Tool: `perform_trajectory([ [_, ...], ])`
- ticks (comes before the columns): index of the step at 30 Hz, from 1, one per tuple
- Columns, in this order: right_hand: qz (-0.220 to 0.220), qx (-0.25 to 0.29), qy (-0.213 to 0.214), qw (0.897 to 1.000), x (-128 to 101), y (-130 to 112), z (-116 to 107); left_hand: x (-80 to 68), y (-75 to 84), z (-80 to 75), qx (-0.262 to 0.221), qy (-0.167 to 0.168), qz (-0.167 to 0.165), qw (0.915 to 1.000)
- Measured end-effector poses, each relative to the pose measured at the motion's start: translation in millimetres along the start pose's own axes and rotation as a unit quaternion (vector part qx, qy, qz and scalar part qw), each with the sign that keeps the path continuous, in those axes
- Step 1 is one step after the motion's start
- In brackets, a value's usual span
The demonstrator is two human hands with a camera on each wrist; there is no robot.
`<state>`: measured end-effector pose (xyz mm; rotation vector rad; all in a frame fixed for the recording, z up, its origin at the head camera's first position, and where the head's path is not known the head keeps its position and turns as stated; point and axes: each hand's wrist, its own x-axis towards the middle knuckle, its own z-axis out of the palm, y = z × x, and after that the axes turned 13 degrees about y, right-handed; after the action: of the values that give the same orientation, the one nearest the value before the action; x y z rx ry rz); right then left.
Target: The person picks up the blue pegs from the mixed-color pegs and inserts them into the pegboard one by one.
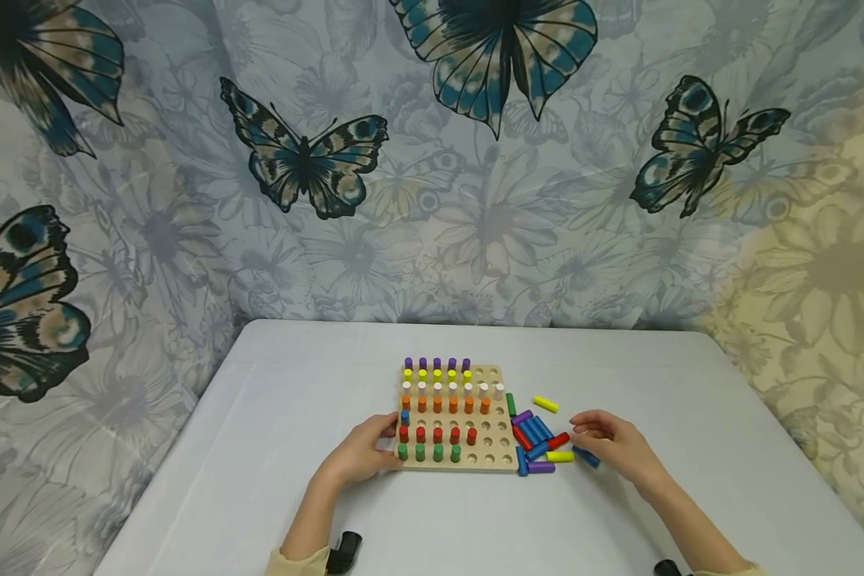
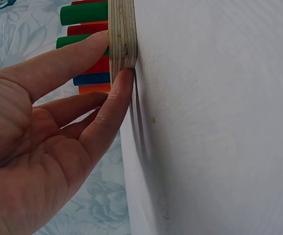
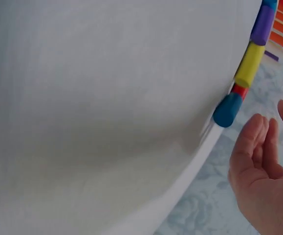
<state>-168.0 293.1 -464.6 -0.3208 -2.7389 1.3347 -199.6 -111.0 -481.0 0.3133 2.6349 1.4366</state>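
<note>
A wooden pegboard (image 1: 491, 458) lies on the table with rows of coloured pegs standing in its holes: purple, yellow, white, orange, red and green, plus a lone blue peg (image 1: 405, 418). My left hand (image 1: 363, 452) holds the board by its left edge; the left wrist view shows fingertips against the layered wooden edge (image 2: 123, 34). To the board's right lies a pile of loose pegs. Over its right side hovers my right hand (image 1: 615, 448), thumb and fingers apart with nothing between them. Just below those fingers is a loose blue peg (image 1: 586, 457), seen end-on (image 3: 225, 113) in the right wrist view.
Among the loose pegs are a yellow peg (image 1: 546, 404) lying apart at the back, a green peg (image 1: 511, 404) against the board's side, and a purple peg (image 1: 541, 468) at the front. A white cover (image 1: 223, 480) lies over the table; a butterfly-patterned backdrop (image 1: 490, 264) stands behind.
</note>
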Motion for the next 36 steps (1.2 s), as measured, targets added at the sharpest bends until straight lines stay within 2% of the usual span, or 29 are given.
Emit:
perform_trajectory([
  [6,-0.014,-0.044,-0.011,0.999,1.1,7.3,-6.6,0.2,0.2,0.1,0.001,0.000,0.002,1.0000],
  [15,-0.057,-0.092,-0.017,0.994,1.4,9.7,-4.5,0.4,-0.4,-0.1,0.003,0.001,0.001,1.0000],
  [21,-0.051,-0.114,-0.023,0.992,1.8,9.8,-2.5,0.3,-0.7,-0.2,0.001,0.002,-0.004,1.0000],
  [29,-0.051,-0.121,-0.027,0.991,1.0,10.8,-0.3,-0.8,0.0,-0.3,0.000,0.002,-0.002,1.0000],
  [36,-0.034,-0.127,-0.031,0.991,0.4,10.4,0.8,-0.6,-0.3,-0.2,-0.003,0.004,-0.002,1.0000],
])
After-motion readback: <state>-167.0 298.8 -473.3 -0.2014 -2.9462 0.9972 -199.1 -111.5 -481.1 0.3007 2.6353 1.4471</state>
